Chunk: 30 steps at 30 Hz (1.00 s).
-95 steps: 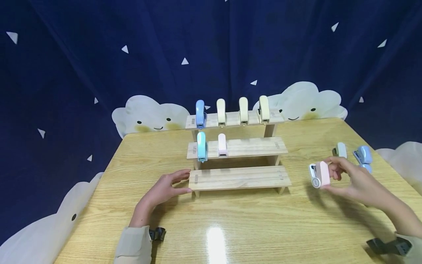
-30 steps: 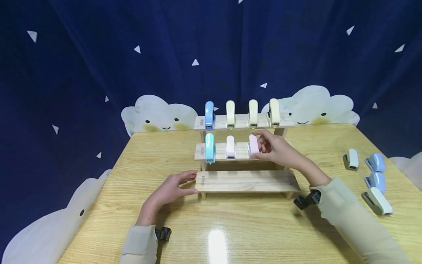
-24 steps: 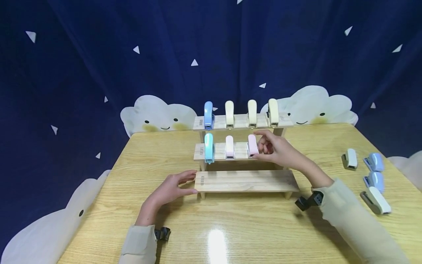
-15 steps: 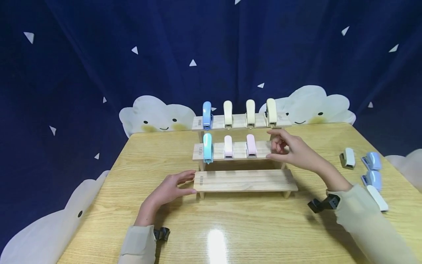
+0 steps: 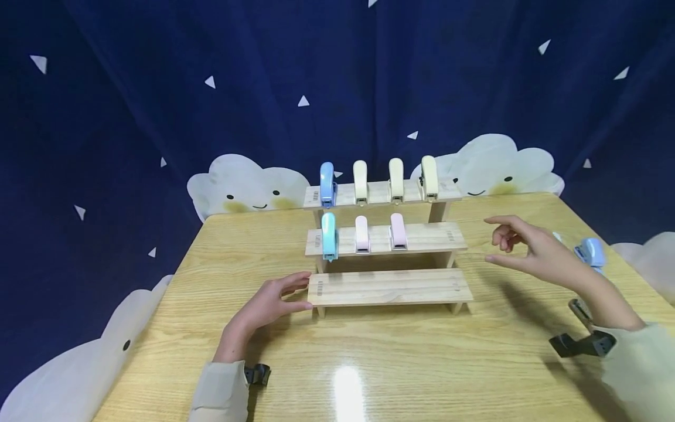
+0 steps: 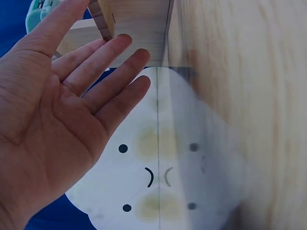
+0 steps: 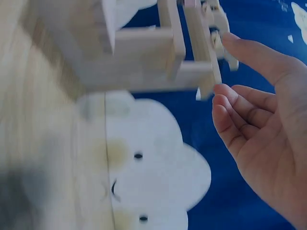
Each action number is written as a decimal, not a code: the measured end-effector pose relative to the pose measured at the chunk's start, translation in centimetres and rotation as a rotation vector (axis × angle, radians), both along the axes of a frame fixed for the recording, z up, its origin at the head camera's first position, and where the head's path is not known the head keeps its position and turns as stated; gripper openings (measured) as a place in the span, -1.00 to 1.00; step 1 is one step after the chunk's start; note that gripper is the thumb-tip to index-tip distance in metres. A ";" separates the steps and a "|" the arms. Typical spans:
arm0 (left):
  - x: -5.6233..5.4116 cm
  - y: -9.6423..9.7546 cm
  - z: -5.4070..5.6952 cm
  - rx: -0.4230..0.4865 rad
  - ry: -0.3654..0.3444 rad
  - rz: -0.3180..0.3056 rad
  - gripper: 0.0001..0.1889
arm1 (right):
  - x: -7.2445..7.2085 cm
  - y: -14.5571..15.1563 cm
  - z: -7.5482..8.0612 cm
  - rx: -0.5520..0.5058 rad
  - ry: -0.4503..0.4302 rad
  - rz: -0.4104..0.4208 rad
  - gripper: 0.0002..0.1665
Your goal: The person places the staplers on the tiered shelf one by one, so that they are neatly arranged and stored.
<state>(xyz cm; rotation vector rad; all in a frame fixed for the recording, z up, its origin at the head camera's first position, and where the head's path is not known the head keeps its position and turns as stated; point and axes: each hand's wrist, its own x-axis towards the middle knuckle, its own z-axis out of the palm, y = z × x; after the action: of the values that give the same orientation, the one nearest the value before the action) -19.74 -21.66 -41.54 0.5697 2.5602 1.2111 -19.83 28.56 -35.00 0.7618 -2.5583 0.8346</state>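
Note:
My left hand [image 5: 269, 305] rests at the left end of the lowest board of a three-tier wooden rack [image 5: 390, 287], fingers loosely spread. The left wrist view shows its palm [image 6: 57, 115] holding nothing. Right of the rack my right hand [image 5: 538, 252] is in the air, thumb and index finger apart, empty. On the middle tier stand a teal stapler [image 5: 329, 237], a pale pink stapler [image 5: 361, 234] and a pink stapler [image 5: 398, 231]. The top tier bears a blue stapler [image 5: 327, 184] and three cream ones, the rightmost cream stapler [image 5: 429, 177] slightly turned.
At the table's right side lies a light blue stapler [image 5: 592, 252]. My right hand and forearm mostly hide other staplers there, one showing its grey base [image 5: 580, 310]. A dark blue curtain [image 5: 337, 76] with clouds hangs behind the wooden table [image 5: 411, 357].
My right hand carried the pink stapler from the right onto the middle tier, let it go beside the pale pink one, and drew back rightward. The left hand stayed at the rack.

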 end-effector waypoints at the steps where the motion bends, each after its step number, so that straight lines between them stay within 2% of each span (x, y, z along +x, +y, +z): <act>1: 0.0 0.0 0.0 0.002 -0.001 0.002 -0.20 | 0.3 0.6 -0.2 -0.009 -0.004 -0.019 -0.25; 10: 0.1 -0.2 0.1 0.008 -0.011 0.012 -0.20 | 3.1 6.5 -1.9 0.021 -0.025 -0.131 -0.23; 15: 0.2 -0.3 0.0 0.004 -0.013 0.011 -0.20 | 4.6 9.6 -3.3 0.122 -0.027 -0.187 -0.23; 19: 0.3 -0.2 0.0 0.009 -0.026 0.015 -0.20 | 5.4 11.9 -4.5 0.156 -0.071 -0.221 -0.21; 21: 0.3 -0.2 0.1 0.009 -0.029 0.017 -0.20 | 5.9 12.9 -5.0 0.165 -0.075 -0.226 -0.19; 27: 0.3 0.0 0.1 0.005 -0.029 0.012 -0.20 | 6.7 15.0 -7.0 0.151 -0.012 -0.179 -0.11; 30: 0.3 0.1 0.1 0.010 -0.030 0.004 -0.21 | 7.0 15.6 -7.6 0.157 -0.033 -0.180 -0.11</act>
<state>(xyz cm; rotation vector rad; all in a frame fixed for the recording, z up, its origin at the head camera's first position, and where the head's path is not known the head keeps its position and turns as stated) -19.48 -21.55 -41.39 0.5443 2.5333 1.2257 -12.79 44.13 -42.60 0.5534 -2.6975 0.6010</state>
